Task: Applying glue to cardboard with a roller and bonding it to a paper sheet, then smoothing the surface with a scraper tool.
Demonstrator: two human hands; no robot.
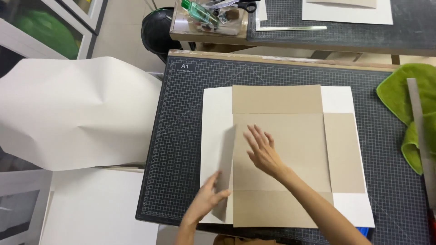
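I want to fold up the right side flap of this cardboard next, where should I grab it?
Take the right flap along its free outer edge, coming from the right. It lies flat on the white sheet, hinged at the inner crease, so fingers probably need to slip under that outer edge and lift toward the centre panel.

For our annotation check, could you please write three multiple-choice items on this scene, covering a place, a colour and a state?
1. Where does the metal ruler lie?
A. on the green cloth at the right
B. on the brown cardboard
C. on the floor

2. What colour is the cutting mat?
A. red
B. dark grey
C. yellow

3. How is the left flap of the cardboard?
A. torn off
B. lying flat
C. raised by the left hand

Answers: 1 A, the ruler crosses the cloth. 2 B, dark with a pale grid. 3 C, the flap stands up while the right hand presses the middle panel.
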